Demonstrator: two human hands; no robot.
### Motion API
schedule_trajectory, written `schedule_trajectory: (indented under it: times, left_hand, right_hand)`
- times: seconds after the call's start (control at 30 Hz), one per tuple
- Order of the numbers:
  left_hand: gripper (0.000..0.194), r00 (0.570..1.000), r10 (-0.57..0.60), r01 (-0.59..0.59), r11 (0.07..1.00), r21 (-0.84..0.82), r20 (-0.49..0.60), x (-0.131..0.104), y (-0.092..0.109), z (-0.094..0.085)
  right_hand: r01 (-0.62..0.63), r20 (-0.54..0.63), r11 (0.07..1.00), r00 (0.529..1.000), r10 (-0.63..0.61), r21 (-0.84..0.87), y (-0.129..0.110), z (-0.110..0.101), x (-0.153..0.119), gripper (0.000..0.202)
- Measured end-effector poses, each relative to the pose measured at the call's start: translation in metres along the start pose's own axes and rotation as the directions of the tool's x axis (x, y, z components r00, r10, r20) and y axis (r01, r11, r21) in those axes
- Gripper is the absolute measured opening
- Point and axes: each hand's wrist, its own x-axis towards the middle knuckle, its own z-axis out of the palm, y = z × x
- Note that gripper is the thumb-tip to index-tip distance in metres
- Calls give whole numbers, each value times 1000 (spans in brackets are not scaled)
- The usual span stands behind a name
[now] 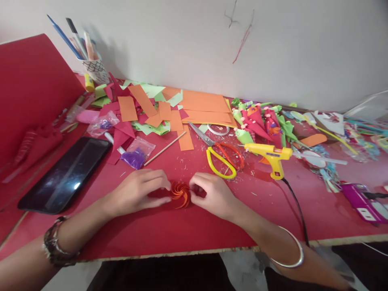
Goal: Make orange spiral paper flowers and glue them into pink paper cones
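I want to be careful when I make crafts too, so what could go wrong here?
The yellow glue gun lies on its side near the right hand; if it is hot, its tip could burn someone. The scissors lie with their blades slightly apart, so a hand reaching past might get poked. And the small orange paper swirl between the right hand and the left hand looks thin, so squeezing might crush it.

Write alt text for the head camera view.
A left hand and right hand flank a small orange paper swirl on a red table. Around them lie paper scraps, scissors, a yellow glue gun and a black phone.
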Motion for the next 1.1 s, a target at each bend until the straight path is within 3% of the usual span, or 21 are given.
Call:
schedule_trajectory:
  times: [0.13,0.3,0.43,0.7,0.9,1.1]
  left_hand:
    - [10,998,54,-56,996,73,34,-1,1,7]
    - [8,991,120,-112,986,125,-55,0,4,9]
    - [6,986,156,-145,975,166,-53,1,4,9]
    - [8,992,114,-105,984,145,-51,2,3,8]
    - [8,987,155,-144,976,161,-52,2,1,9]
    - [8,981,181,-162,966,203,-74,1,1,8]
  right_hand:
    - [-1,18,1000,1000,1,-9,-2,0,0,11]
    - [18,39,999,999,-17,-30,-3,-1,0,9]
    - [27,33,999,999,-26,-33,-4,-2,-1,3]
    - [64,9,995,998,-64,-76,-4,0,-2,7]
    - [152,-30,963,986,-163,-224,-2,3,-2,8]
    - [271,-66,883,945,-319,-383,0,5,-3,16]
